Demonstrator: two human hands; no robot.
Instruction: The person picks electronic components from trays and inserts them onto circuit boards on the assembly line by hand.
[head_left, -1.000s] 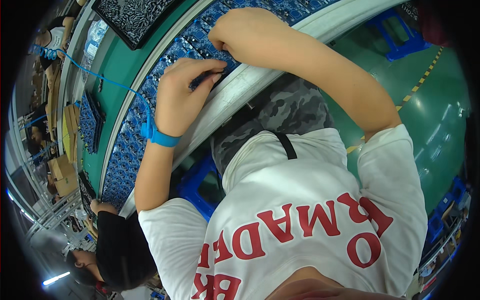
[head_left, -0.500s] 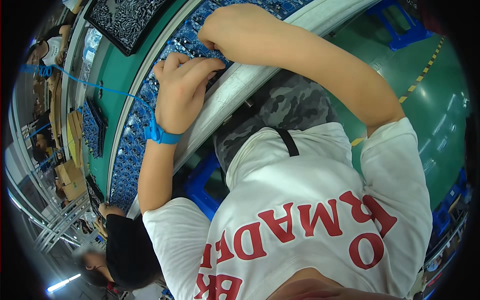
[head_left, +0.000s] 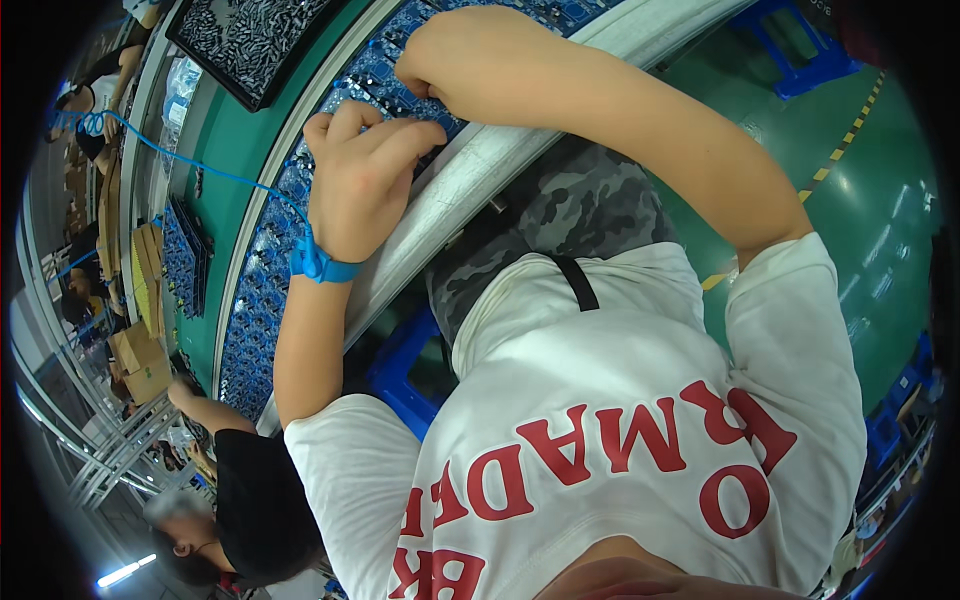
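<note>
Blue circuit boards [head_left: 262, 330] with many small parts lie side by side along the curved work line beneath my hands. My left hand [head_left: 360, 185], a blue wrist strap [head_left: 318, 265] around its wrist, is low over the boards with its fingers bent. Its index finger points toward my right hand and its thumb lies partly under it. What they grip, if anything, is hidden. My right hand [head_left: 465, 65] is curled closed just above the boards, knuckles up. Its fingertips are mostly out of sight, and I cannot make out what is in them.
A black tray [head_left: 255, 55] of small dark parts stands on the green surface beyond the line. A pale metal rail [head_left: 440, 205] runs between me and the boards. Stacked boards [head_left: 185, 255] are at the left. A co-worker in black [head_left: 262, 500] sits at lower left.
My left hand has shifted slightly up and left, its fingers still bent. My right hand stays almost in place. The co-worker's hand at left has moved up and away from the line.
</note>
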